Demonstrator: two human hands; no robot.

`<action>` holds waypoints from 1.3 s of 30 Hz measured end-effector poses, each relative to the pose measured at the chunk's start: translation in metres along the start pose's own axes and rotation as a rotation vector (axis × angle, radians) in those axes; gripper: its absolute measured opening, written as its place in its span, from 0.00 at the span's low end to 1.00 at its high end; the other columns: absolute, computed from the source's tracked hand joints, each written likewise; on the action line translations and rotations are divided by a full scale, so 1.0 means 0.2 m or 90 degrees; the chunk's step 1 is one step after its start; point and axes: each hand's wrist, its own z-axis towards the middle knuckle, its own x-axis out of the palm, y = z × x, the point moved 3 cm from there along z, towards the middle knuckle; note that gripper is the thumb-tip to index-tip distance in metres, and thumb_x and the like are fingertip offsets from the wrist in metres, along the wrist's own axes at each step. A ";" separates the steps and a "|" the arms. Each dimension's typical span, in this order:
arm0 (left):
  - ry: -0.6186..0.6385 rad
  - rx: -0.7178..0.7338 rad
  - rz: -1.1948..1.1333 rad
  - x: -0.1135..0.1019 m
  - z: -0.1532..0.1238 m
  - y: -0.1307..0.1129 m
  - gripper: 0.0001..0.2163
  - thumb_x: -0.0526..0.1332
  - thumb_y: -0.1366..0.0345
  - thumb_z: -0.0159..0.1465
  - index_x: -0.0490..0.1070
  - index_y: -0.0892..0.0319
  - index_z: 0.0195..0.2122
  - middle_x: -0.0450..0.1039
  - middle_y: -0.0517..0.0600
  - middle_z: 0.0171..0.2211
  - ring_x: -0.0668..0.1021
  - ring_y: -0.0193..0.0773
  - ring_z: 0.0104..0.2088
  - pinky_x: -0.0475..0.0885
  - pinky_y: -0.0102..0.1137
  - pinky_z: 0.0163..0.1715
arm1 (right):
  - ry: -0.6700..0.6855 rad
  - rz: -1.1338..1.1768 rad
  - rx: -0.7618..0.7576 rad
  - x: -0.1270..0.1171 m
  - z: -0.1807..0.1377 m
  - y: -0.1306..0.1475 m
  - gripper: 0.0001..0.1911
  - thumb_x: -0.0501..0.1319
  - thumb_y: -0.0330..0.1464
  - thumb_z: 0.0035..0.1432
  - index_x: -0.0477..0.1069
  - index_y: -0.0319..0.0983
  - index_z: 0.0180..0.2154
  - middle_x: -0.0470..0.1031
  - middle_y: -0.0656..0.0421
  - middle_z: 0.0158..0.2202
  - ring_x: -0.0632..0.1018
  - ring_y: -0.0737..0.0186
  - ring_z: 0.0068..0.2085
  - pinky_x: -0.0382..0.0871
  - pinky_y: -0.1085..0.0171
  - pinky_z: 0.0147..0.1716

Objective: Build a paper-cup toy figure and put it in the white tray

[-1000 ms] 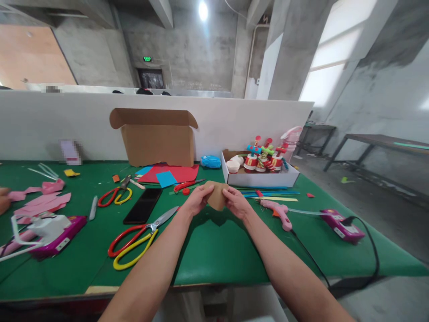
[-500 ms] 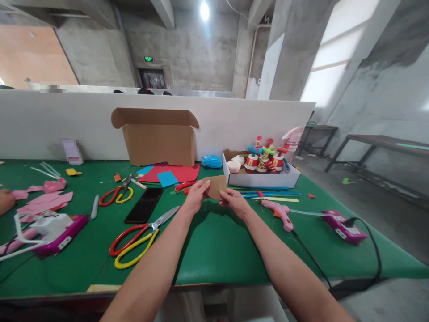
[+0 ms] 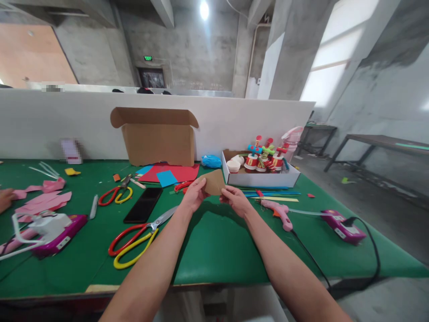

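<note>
A small piece of brown cardboard (image 3: 214, 182) is held up above the green table between both hands. My left hand (image 3: 196, 195) pinches its left side, thumb on the near face. At its lower right corner, my right hand (image 3: 235, 200) grips it between thumb and fingers. Large scissors (image 3: 142, 239) with one red and one yellow handle lie left of my left forearm. Just behind my left hand is a red-handled tool (image 3: 182, 185), partly hidden. To the right of my right hand rests a pink glue gun (image 3: 279, 211).
A white box (image 3: 263, 180) of decorated paper-cup figures stands behind my right hand. Red paper (image 3: 184, 173), a blue square (image 3: 166, 178), a black phone (image 3: 143, 205) and smaller scissors (image 3: 117, 193) lie to the left. Another person's hand (image 3: 6, 199) is at the far left.
The cardboard has been tilted, its top right corner now higher and more of its face showing. Both hands keep their hold in nearly the same place.
</note>
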 end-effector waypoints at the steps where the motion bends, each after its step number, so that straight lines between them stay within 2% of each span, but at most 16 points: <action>1: 0.006 0.000 -0.006 0.00 0.00 0.00 0.18 0.69 0.61 0.51 0.72 0.59 0.42 0.77 0.49 0.34 0.78 0.36 0.32 0.71 0.28 0.26 | 0.009 0.004 0.002 0.00 0.00 0.00 0.19 0.72 0.43 0.39 0.77 0.40 0.32 0.72 0.64 0.24 0.71 0.71 0.25 0.66 0.69 0.27; 6: 0.011 0.009 0.000 0.00 -0.01 -0.01 0.18 0.70 0.60 0.49 0.73 0.59 0.39 0.78 0.49 0.34 0.78 0.36 0.31 0.72 0.28 0.28 | 0.019 0.013 0.013 0.01 -0.01 0.00 0.20 0.73 0.41 0.37 0.77 0.40 0.35 0.74 0.63 0.25 0.72 0.70 0.25 0.68 0.67 0.28; 11: 0.054 -0.046 0.100 0.01 -0.02 0.02 0.20 0.73 0.58 0.43 0.74 0.62 0.34 0.77 0.50 0.29 0.76 0.33 0.27 0.69 0.26 0.27 | -0.044 0.035 0.031 0.01 -0.01 0.00 0.23 0.74 0.40 0.33 0.77 0.40 0.35 0.79 0.59 0.33 0.76 0.64 0.32 0.70 0.64 0.34; 15: 0.100 -0.071 0.178 0.02 -0.04 0.05 0.21 0.74 0.59 0.41 0.75 0.62 0.35 0.76 0.49 0.29 0.75 0.33 0.27 0.67 0.26 0.27 | -0.111 -0.006 0.024 -0.01 -0.01 0.01 0.22 0.74 0.39 0.33 0.77 0.37 0.33 0.80 0.57 0.32 0.77 0.62 0.32 0.70 0.63 0.35; 19: 0.116 -0.071 0.217 0.03 -0.04 0.05 0.21 0.74 0.58 0.42 0.76 0.62 0.36 0.75 0.49 0.27 0.73 0.33 0.26 0.65 0.27 0.26 | -0.128 0.049 0.027 -0.03 0.00 0.01 0.22 0.74 0.41 0.33 0.77 0.37 0.32 0.80 0.57 0.31 0.76 0.61 0.31 0.69 0.62 0.33; 23: 0.069 -0.049 0.178 0.03 -0.03 0.04 0.22 0.72 0.51 0.42 0.77 0.63 0.33 0.76 0.50 0.27 0.74 0.35 0.27 0.66 0.28 0.28 | -0.089 0.070 0.051 -0.03 -0.01 0.01 0.19 0.74 0.40 0.34 0.76 0.38 0.30 0.78 0.59 0.28 0.75 0.64 0.29 0.68 0.66 0.29; 27: -0.011 -0.016 0.175 0.02 -0.03 0.02 0.23 0.71 0.47 0.40 0.76 0.62 0.28 0.75 0.49 0.24 0.74 0.35 0.25 0.65 0.27 0.26 | 0.002 -0.005 0.088 0.00 -0.01 -0.02 0.18 0.74 0.38 0.33 0.76 0.37 0.29 0.76 0.60 0.28 0.74 0.65 0.29 0.67 0.67 0.26; 29: -0.014 -0.024 0.173 0.01 -0.03 0.02 0.24 0.69 0.44 0.43 0.76 0.62 0.29 0.75 0.48 0.24 0.74 0.36 0.26 0.66 0.28 0.27 | 0.000 -0.023 0.080 0.00 0.00 -0.04 0.19 0.74 0.39 0.34 0.76 0.37 0.30 0.77 0.59 0.29 0.74 0.65 0.29 0.68 0.66 0.27; 33: 0.035 -0.016 0.221 0.00 0.00 0.03 0.22 0.70 0.47 0.43 0.74 0.61 0.29 0.74 0.47 0.24 0.74 0.35 0.27 0.66 0.27 0.27 | -0.074 0.006 0.025 -0.03 0.02 -0.04 0.19 0.73 0.40 0.35 0.76 0.38 0.31 0.77 0.60 0.28 0.74 0.65 0.28 0.69 0.66 0.28; 39: 0.090 0.018 0.335 0.00 -0.01 0.03 0.18 0.71 0.52 0.44 0.70 0.62 0.24 0.69 0.44 0.20 0.69 0.30 0.22 0.61 0.25 0.23 | -0.099 0.039 0.045 -0.03 0.02 -0.03 0.19 0.72 0.42 0.36 0.76 0.38 0.32 0.78 0.59 0.28 0.76 0.63 0.29 0.69 0.64 0.29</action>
